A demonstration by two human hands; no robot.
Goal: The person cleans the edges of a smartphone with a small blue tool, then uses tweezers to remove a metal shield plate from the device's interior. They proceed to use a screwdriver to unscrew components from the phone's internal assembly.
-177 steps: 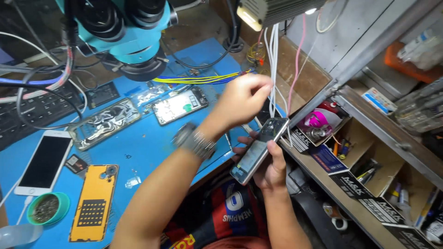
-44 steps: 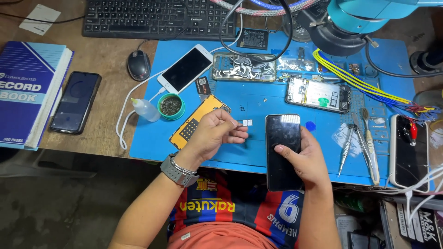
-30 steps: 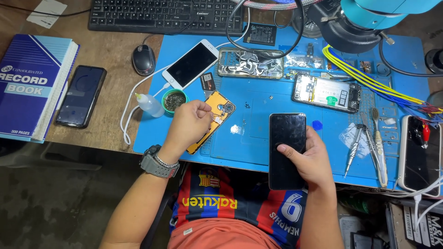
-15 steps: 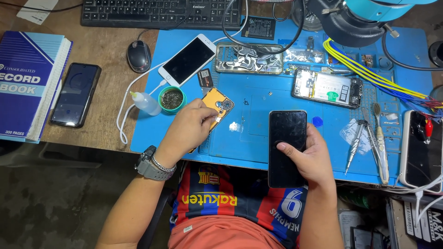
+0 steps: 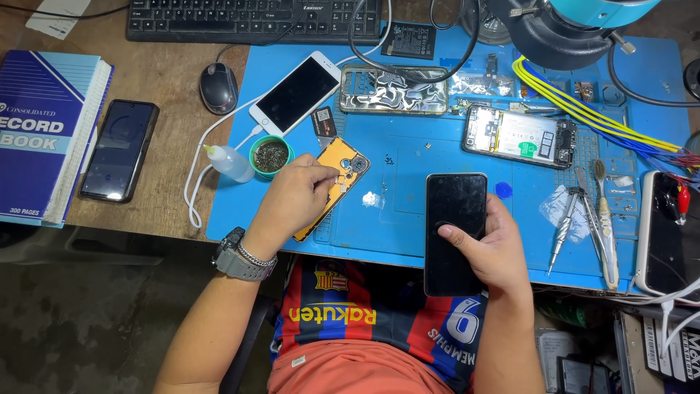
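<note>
My right hand (image 5: pixel 497 254) holds a black smartphone (image 5: pixel 456 211) screen-up over the near edge of the blue work mat (image 5: pixel 408 149); its thumb lies across the dark screen. My left hand (image 5: pixel 292 201), with a metal wristwatch, rests on an orange phone back cover (image 5: pixel 351 162) lying on the mat. Thumb and forefinger are pinched together on the cover just below its camera hole. Whether a small part sits between the fingertips is too fine to tell. A small white scrap (image 5: pixel 372 198) lies between the two hands.
On the mat are a green tin of small parts (image 5: pixel 271 155), a squeeze bottle (image 5: pixel 230 164), a white phone (image 5: pixel 295 93), a clear case (image 5: pixel 394 89), an opened phone (image 5: pixel 518 135), hand tools (image 5: pixel 583 219) and yellow wires (image 5: pixel 583 109). A keyboard (image 5: pixel 255 18), mouse (image 5: pixel 219 87), black phone (image 5: pixel 119 149) and blue book (image 5: pixel 44 131) lie on the wooden desk.
My left hand left the small white bits on the mat and moved left onto the orange cover, where it now pinches. My right hand kept the black phone nearly still.
</note>
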